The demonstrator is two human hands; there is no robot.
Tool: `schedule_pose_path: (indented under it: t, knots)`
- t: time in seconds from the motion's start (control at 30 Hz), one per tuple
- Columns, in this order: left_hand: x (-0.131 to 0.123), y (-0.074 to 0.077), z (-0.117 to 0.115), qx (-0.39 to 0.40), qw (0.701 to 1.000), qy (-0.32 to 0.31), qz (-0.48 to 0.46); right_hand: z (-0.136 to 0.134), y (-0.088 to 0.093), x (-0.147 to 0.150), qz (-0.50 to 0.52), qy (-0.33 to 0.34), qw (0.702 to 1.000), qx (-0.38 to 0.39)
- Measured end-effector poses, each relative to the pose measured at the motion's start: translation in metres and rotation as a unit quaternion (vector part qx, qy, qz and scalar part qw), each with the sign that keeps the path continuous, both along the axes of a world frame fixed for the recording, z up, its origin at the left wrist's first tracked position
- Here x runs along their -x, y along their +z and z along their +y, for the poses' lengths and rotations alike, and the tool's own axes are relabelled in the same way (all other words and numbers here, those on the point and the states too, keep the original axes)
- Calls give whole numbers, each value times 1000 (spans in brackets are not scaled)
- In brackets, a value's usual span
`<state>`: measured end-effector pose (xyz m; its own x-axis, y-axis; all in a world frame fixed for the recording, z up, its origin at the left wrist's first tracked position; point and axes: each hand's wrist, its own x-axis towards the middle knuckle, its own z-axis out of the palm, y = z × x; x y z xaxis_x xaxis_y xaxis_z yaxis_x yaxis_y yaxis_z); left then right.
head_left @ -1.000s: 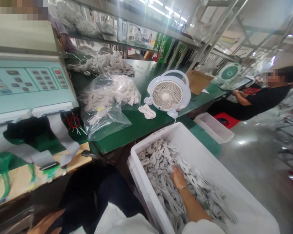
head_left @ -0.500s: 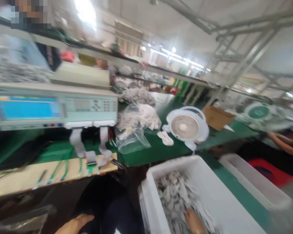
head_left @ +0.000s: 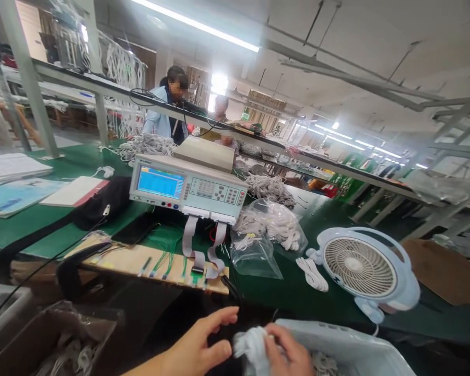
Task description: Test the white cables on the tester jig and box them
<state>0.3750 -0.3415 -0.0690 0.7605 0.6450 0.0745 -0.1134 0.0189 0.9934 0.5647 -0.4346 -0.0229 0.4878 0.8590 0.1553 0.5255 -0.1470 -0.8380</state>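
In my right hand (head_left: 292, 352) is a bundle of pale grey-white cable (head_left: 254, 347), pinched at its right side; it is a little blurred. My left hand (head_left: 207, 342) stands just left of the bundle, fingers apart and thumb spread, with nothing in it. Right beside and below the bundle is a white plastic bin (head_left: 348, 337) with more coiled cables in it. Beyond my hands lies a wooden test board (head_left: 129, 263) with small connectors and green wires. Grey ribbon cables (head_left: 190, 237) link it to a bench tester (head_left: 188, 188) with a lit blue screen.
A pale blue fan (head_left: 366, 266) stands on the green table (head_left: 266, 292), a white cable coil (head_left: 313, 274) beside it. Clear bags of cables (head_left: 266, 235) lie near the tester. A black bag (head_left: 105, 203) and booklets (head_left: 15, 196) are at left, a lined box (head_left: 66, 339) below. Two people are behind the shelf.
My view has swung left. My right hand has come up out of the bin with a cable bundle, and my left hand has moved toward it.
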Motion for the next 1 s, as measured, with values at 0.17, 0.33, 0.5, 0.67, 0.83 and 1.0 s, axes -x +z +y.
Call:
schedule_pose_path:
  t: [0.17,0.33,0.5,0.67,0.83,1.0]
  knots:
    - [2,-16,13,152,985,81,-10,48,-35,59,99,110,989,15]
    - [23,-43,30,176,978,102,39,70,-65,78,212,148,965,37]
    - [36,-56,33,117,981,131,85,73,-85,96,364,137,917,89]
    - [34,-66,32,107,970,202,83,71,-85,96,242,164,954,70]
    - [23,-72,35,301,931,203,33,80,-96,86,309,99,944,63]
    - [26,-71,48,284,940,174,70,98,-105,76,322,103,938,71]
